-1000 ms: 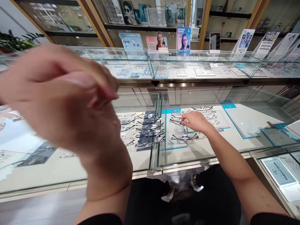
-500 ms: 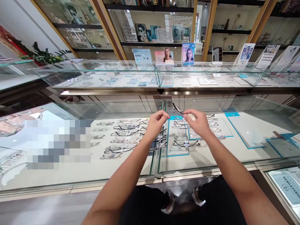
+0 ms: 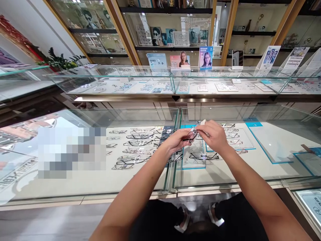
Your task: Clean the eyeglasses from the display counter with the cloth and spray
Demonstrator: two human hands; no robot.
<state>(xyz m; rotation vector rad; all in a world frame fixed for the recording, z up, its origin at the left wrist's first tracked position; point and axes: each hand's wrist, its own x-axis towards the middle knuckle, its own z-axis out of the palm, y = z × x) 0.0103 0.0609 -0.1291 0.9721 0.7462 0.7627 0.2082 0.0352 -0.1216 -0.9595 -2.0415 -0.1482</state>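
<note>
A pair of eyeglasses (image 3: 193,132) is held between my hands above the glass display counter (image 3: 150,182). My left hand (image 3: 178,140) is closed round one side of the glasses, fingers curled beneath the lens. From the other side my right hand (image 3: 213,134) pinches them with thumb and fingers. A small piece of whitish cloth-like material (image 3: 203,122) pokes out above the right fingers; most of it is hidden. Beneath the hands, dark-framed glasses (image 3: 203,156) lie on a clear, blue-edged panel (image 3: 193,167).
Rows of eyeglasses (image 3: 137,143) lie left of the counter's middle joint. Another blue-edged panel (image 3: 276,144) lies to the right. Behind stands a second glass case (image 3: 112,95) with upright advertising cards (image 3: 206,58). A plant (image 3: 59,62) is at the far left.
My left hand has moved right and up to the glasses and taken hold of them. The glasses, formerly in my right hand alone, are lower and between both hands. The view has shifted slightly left.
</note>
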